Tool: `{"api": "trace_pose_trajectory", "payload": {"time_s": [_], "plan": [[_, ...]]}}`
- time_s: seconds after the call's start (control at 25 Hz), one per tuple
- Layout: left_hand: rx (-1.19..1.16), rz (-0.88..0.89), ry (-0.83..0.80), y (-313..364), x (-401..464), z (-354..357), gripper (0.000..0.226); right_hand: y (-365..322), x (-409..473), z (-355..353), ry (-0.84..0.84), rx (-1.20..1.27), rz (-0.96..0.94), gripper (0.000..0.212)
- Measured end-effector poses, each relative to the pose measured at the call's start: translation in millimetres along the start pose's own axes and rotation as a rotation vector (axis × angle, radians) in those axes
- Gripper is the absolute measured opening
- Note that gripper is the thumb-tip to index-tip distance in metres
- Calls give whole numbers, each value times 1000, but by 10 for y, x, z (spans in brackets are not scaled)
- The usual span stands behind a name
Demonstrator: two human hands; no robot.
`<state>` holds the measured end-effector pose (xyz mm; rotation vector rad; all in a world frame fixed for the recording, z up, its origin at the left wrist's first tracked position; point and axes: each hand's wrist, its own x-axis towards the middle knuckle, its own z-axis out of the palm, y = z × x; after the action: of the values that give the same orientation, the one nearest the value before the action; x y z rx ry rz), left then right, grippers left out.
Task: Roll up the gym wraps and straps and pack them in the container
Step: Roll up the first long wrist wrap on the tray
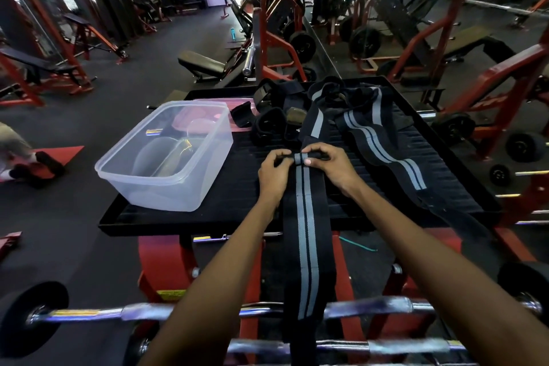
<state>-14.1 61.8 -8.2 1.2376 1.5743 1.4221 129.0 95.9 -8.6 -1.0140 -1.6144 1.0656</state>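
Clear rectangular plastic container sits left of hands, on black ribbed platform. Left hand and right hand close together, both pinching small rolled fold in long black wrap with grey stripes; wrap hangs toward person over platform edge. Beyond hands: heap of black straps. Right of right hand: second black grey-striped wrap, lying loose.
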Motion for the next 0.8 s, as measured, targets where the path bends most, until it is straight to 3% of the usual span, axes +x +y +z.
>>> {"api": "trace_pose_trajectory", "payload": {"time_s": [0.08,0.24,0.4,0.68,0.8], "plan": [[3,33,20,-11,-3,-1,13,-2,-2,4,-5,21,-9,19],[54,107,55,-15,-8,-31,27,37,0,37,-1,47,47,19],[-9,41,12,5,-30,-29,43,58,9,-4,15,120,68,22],[191,178,-61,6,-43,-60,27,9,-42,14,-11,143,46,17],[163,85,-65,-13,-36,-15,27,4,-13,13,47,83,-4,14]]}}
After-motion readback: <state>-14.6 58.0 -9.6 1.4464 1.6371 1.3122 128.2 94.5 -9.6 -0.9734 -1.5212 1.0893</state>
